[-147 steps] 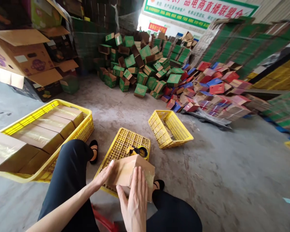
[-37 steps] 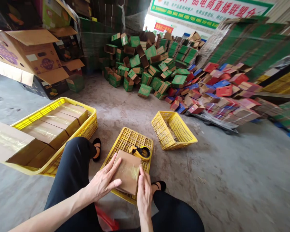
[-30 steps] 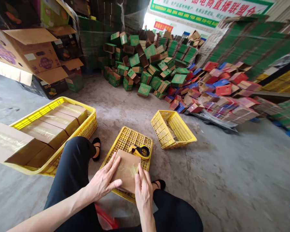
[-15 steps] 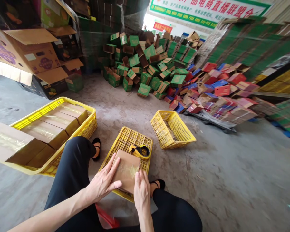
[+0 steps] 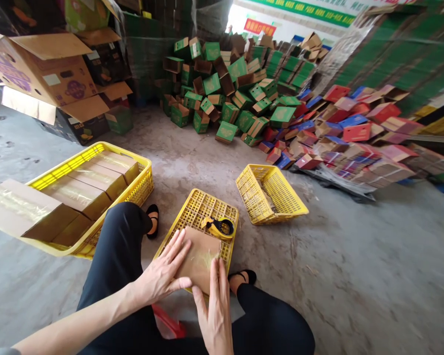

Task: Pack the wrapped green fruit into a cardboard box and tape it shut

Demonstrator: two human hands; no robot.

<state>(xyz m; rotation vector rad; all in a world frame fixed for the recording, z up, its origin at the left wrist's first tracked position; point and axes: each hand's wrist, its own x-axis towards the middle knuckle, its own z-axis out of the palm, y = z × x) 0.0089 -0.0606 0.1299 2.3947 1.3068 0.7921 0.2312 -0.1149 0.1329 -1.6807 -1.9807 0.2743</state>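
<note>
A brown cardboard box (image 5: 200, 254) with clear tape on its top lies on an upturned yellow plastic crate (image 5: 192, 209) between my knees. My left hand (image 5: 166, 271) rests on the box's left side, fingers stretched out and thumb apart. Along the near right side of the box, my right hand (image 5: 215, 301) touches it with straight fingers, its thumb held away. Just beyond the box, a yellow and black tape dispenser (image 5: 219, 227) lies on the crate's slatted surface.
To the left, a long yellow crate (image 5: 147, 180) holds several taped cardboard boxes (image 5: 91, 177). A smaller yellow basket (image 5: 272, 195) stands ahead on the right. Farther back are a heap of green boxes (image 5: 225, 116), red and blue boxes (image 5: 355, 130), and stacked large cartons (image 5: 55, 74).
My right hand has shifted down towards me along the box, and its thumb has spread away from the fingers. My left hand stays on the box. The view has tilted slightly.
</note>
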